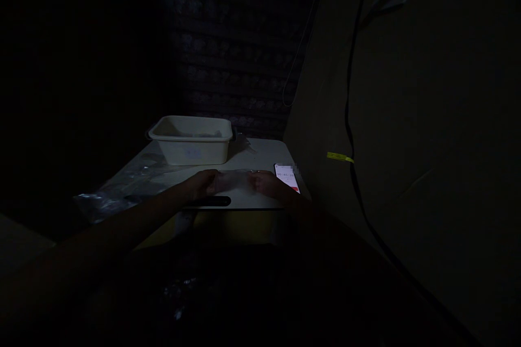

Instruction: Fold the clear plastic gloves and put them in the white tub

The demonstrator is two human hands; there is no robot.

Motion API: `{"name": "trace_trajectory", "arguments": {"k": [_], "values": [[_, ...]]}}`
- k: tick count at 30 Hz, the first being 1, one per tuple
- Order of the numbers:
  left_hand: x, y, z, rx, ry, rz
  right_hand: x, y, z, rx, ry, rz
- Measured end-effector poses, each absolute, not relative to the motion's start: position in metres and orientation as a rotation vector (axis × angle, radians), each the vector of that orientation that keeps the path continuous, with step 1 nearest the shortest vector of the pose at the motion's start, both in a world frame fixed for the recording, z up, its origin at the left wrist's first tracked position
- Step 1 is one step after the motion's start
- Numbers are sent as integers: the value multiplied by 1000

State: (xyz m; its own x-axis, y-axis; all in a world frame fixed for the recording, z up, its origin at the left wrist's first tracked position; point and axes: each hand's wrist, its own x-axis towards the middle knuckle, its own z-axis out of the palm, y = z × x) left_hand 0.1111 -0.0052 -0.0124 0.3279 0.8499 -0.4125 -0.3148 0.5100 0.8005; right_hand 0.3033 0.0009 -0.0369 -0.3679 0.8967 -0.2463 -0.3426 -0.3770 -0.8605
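- Left hand (205,180) grips one end of a translucent plastic piece (234,180).
- Right hand (266,182) grasps its other end.
- The piece spans between both hands, in front of the cream tub (214,153).

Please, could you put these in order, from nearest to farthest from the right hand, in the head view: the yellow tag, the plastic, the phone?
From the right hand:
1. Plastic: in its grip, to its left.
2. Phone: just to its right, on the table.
3. Yellow tag: farther right, on the cable.
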Motion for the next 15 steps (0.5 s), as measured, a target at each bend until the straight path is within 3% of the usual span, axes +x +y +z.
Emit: {"name": "trace_trajectory", "arguments": {"k": [15], "values": [[113, -6, -12, 739, 996, 782, 307, 4, -38, -935, -974, 1799]]}}
